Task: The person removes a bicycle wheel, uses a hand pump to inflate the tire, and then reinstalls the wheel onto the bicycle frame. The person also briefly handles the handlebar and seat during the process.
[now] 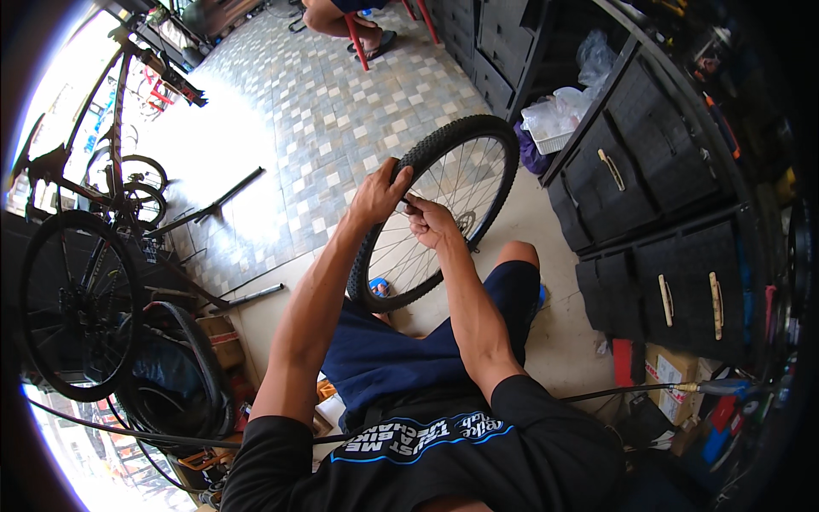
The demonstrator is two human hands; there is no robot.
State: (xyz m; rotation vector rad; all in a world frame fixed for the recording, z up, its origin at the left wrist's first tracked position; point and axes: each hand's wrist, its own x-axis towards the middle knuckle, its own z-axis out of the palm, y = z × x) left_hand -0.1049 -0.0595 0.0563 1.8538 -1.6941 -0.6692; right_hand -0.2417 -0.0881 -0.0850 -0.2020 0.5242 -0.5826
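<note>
A bicycle wheel (465, 128) with a black knobby tire and thin spokes stands tilted between my legs. My left hand (377, 194) is wrapped over the tire at the wheel's upper left. Just inside the rim, beside it, my right hand (432, 225) is closed, thumb and fingers pinched together close to the rim. What those fingers pinch is too small to make out. The hub (466, 224) shows partly beyond my right hand.
At left, a bicycle (107, 200) hangs on a stand, with loose tires (205, 367) below. Black drawers with handles (665, 300) line the right, near a white basket (550, 128). A dark hose (614, 393) crosses behind my arms. Another person's leg (341, 21) shows by a red stool (355, 41).
</note>
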